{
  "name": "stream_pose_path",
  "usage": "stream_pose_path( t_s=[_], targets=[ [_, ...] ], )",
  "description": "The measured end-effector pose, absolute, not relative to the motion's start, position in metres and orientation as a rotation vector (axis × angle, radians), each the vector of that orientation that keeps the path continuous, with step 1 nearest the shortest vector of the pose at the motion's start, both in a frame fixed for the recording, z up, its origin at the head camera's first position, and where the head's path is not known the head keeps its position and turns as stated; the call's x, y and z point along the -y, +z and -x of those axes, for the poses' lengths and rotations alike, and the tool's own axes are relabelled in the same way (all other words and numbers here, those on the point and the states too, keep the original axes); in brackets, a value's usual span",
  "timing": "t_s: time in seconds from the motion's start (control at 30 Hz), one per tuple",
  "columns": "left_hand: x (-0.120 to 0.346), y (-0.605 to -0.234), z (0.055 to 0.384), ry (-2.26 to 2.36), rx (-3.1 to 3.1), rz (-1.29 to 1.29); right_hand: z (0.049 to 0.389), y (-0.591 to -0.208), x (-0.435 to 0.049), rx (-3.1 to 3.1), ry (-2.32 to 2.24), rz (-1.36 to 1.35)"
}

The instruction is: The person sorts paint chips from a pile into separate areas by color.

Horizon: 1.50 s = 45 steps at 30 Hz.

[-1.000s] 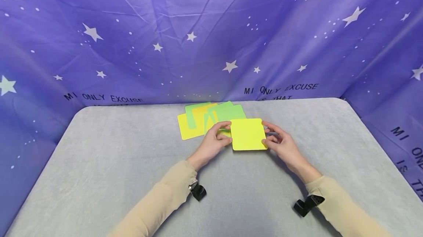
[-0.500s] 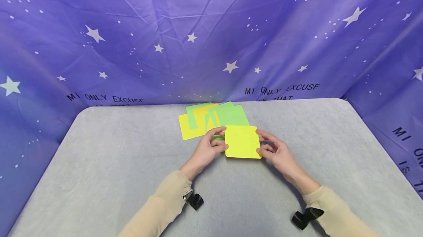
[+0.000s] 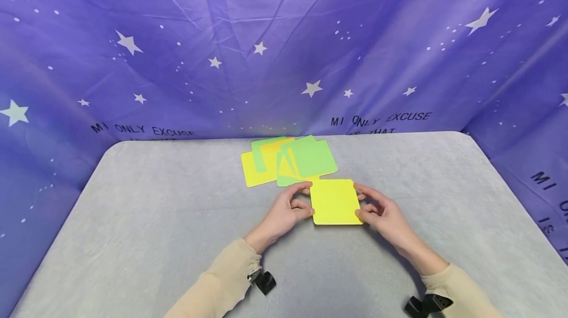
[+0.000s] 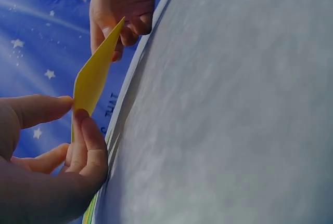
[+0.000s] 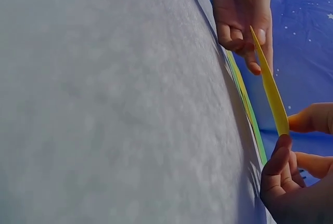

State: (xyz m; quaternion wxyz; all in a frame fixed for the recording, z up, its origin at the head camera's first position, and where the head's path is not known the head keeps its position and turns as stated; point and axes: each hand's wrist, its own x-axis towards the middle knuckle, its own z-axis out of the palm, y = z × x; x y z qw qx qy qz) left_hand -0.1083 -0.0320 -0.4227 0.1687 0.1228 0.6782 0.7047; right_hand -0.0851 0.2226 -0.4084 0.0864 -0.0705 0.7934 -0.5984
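Observation:
A yellow square card [image 3: 336,202] with rounded corners is held up off the table between both hands. My left hand [image 3: 284,212] pinches its left edge, and my right hand [image 3: 383,217] pinches the right one. In the left wrist view the yellow card [image 4: 96,76] shows nearly edge-on, thin and slightly bent. From the right wrist, the card [image 5: 270,91] also appears edge-on with thumb and fingers on its near end. Just behind it lies an overlapping pile of green cards [image 3: 315,158] and yellow cards [image 3: 254,172]; the held card and left fingers are close to the pile's front.
A grey cloth-covered table [image 3: 155,219] spreads around the hands. Behind it and along the sides hangs a purple curtain [image 3: 177,76] with white stars and black lettering. Black straps [image 3: 265,282] sit at both wrists, over beige sleeves [image 3: 217,283].
Both hands have brought the yellow card nearer the body, first slightly left, then back to the right. More of the card pile behind has come into sight. The grip stays the same.

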Motion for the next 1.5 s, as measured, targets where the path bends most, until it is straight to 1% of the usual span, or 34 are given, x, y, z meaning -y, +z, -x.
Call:
stream_pose_path(
  t_s=[0.3, 0.9, 1.3, 1.5],
  targets=[
    [0.014, -0.422, 0.1, 1.941, -1.963, -0.364, 0.074, -0.407, -0.239, -2.453, -1.703, 0.246],
    [-0.014, -0.413, 0.083, 1.768, -2.0, -0.397, 0.063, -0.405, -0.271, -2.547, -1.494, 0.267],
    [-0.019, -0.409, 0.075, 1.644, -1.954, -0.442, 0.058, -0.406, -0.278, -2.796, -1.129, 0.451],
    [-0.019, -0.408, 0.073, 1.603, -1.951, -0.454, 0.057, -0.403, -0.277, -2.836, -0.985, 0.45]
  ],
)
